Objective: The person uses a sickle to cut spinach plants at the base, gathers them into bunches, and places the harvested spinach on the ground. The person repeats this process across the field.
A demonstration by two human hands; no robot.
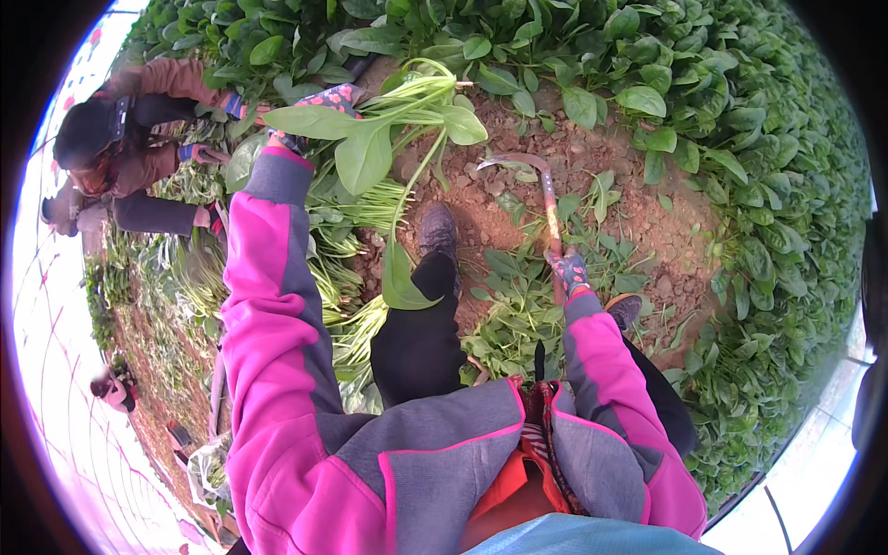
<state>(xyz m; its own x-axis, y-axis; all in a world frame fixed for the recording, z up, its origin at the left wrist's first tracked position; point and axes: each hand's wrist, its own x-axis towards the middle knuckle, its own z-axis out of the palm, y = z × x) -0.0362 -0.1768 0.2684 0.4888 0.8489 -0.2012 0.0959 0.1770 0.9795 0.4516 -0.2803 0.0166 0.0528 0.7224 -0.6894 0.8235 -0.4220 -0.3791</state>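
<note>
My left hand (326,104), in a dark glove with a pink floral print, holds a bunch of spinach (416,97) at the upper left, its pale stems and root ends pointing right. The glove is partly hidden by leaves. In my right hand (569,269), gloved alike, is the handle of a sickle (551,201); its curved blade points left above bare soil. Cut spinach bundles (374,205) lie below my left hand, stems towards the right. Loose leaves (517,312) are scattered on the soil between my feet.
Dense standing spinach (763,173) borders the soil (485,201) at the top and right. Two co-workers (132,139) bend over plants at the left; another person (114,390) is farther off. A clear plastic bag (208,472) lies at the lower left.
</note>
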